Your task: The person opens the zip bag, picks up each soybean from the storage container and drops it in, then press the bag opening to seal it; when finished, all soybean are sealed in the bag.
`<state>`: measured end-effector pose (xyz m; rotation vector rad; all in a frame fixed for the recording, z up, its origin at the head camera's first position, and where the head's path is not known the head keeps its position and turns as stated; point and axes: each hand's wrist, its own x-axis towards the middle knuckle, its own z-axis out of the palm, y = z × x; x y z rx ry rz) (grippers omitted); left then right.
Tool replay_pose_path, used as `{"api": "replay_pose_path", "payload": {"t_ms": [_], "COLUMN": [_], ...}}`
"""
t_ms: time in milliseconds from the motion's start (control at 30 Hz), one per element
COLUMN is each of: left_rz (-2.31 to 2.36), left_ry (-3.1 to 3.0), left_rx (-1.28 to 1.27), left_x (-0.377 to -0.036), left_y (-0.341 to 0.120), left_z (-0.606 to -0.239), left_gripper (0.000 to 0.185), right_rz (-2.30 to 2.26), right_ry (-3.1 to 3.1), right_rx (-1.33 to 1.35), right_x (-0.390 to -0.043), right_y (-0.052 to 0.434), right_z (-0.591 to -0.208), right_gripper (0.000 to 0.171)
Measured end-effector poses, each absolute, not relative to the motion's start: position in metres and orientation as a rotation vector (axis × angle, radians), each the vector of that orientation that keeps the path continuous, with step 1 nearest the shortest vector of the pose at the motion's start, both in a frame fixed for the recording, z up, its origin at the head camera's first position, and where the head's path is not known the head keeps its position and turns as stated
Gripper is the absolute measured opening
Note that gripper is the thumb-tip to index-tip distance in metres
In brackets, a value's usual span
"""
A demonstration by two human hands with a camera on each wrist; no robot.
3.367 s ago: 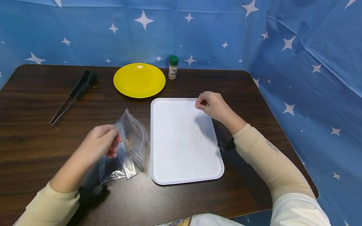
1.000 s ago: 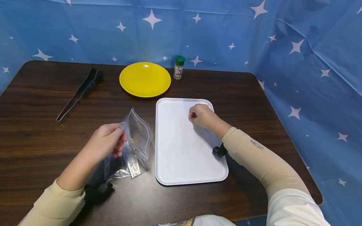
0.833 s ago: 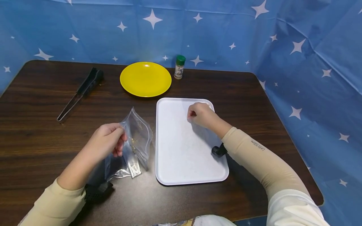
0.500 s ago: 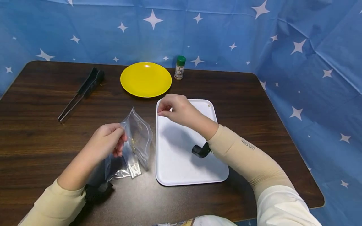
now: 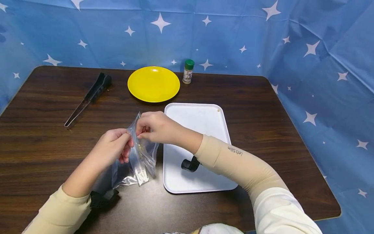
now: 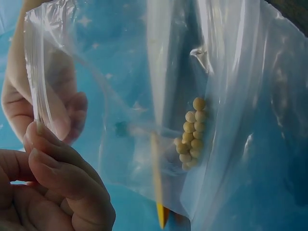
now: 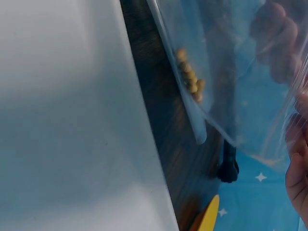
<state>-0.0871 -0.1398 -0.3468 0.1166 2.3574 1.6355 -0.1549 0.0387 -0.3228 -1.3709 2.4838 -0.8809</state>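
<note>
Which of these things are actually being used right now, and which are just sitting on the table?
In use:
clear bag, held by left hand and right hand
small beans inside it
white tray, one bean on it

Lying about:
yellow plate
spice jar
black tongs

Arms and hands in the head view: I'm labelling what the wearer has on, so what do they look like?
Both hands, left hand and right hand, are bare, with no gloves or rings visible. Each arm wears a snug beige sleeve; the right one carries small dark lettering near the forearm. A black wrist mount sits under the right wrist, another black mount under the left.
</note>
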Motion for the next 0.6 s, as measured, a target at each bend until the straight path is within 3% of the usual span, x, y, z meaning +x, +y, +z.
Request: {"api": "replay_pose_path", "payload": {"t_ms": [333, 600], "left_rz": [1.646, 1.631], "left_ry": [2.353, 2.355], "left_rx": [0.114, 0.134], "left_x": [-0.087, -0.087], "left_y": [-0.137, -0.137], "left_z": [-0.346, -0.345], "left_gripper": [0.026, 0.028], "right_rz": [-0.934, -1.082], "right_ry": [2.631, 2.766], "right_rx": [-1.252, -0.633], "right_x": [-0.172, -0.204], "right_y": [0.07, 0.13], "right_z": [-0.323, -0.332], "right_gripper": [0.003, 0.005]}}
